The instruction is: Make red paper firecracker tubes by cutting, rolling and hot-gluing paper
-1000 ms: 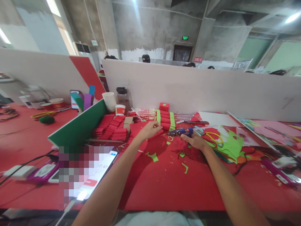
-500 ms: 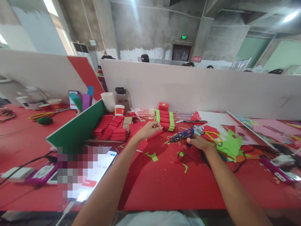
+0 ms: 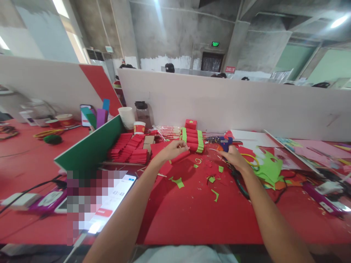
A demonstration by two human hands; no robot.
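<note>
My left hand is closed, fingertips pinched at the far end of a red paper roll. What lies between the fingertips is partly hidden. My right hand is closed around the handle of a blue hot glue gun, its dark nozzle pointing left. The gun's handle is mostly covered by the hand, and its cord trails below the wrist. Just beyond my left hand lies a bundle of red paper rolls with bright green bands. Behind it is a small red piece with a star.
Folded red paper strips fill a tray at left, beside a green board. A lit phone lies near my left forearm. Green paper scraps dot the red table. Yellow-handled scissors and green cut paper are at right.
My right hand has moved the glue gun away from my left hand, to the back and right, near the table surface. My left hand has stayed almost still.
</note>
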